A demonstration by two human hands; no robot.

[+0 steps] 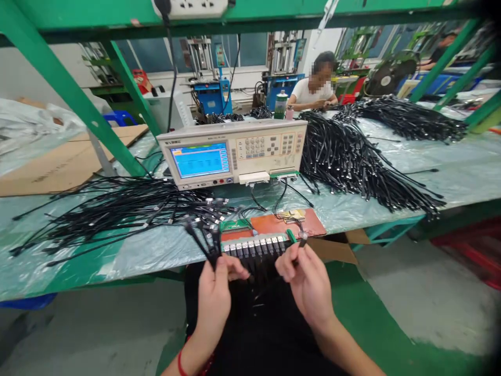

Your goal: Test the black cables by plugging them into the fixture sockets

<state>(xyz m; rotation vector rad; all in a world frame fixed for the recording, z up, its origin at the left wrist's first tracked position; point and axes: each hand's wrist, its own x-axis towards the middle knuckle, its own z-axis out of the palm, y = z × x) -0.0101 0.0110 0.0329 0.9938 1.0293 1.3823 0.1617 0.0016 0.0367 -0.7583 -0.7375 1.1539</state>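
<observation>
At the near edge of a long workbench, two bare hands work close together. Left hand (214,292) is clenched around a small bundle of black cables (203,237), whose plug ends fan upward from the fist; the lower ends drop out of sight behind the hand. Right hand (307,279) pinches a single cable plug (302,239) between thumb and fingertips, just above the right end of a row of sockets (256,246) on a reddish test board (274,225). Whether the plug touches the board is hard to tell. Whatever lies below the hands is dark and cannot be made out.

Behind the board stands a beige cable tester (235,151) with a lit blue screen, its small text unreadable. Thin wires run from it down to the board. A loose spread of black cables (109,214) lies to the left, and a much larger heap of cables (352,156) to the right.

Clear plastic sheeting covers the green benchtop (450,172). A flat cardboard sheet (58,164) rests at far left. Green steel struts (66,89) cross overhead, cut off by the frame. Beyond, a seated person (315,86) works at another bench among blue machines.
</observation>
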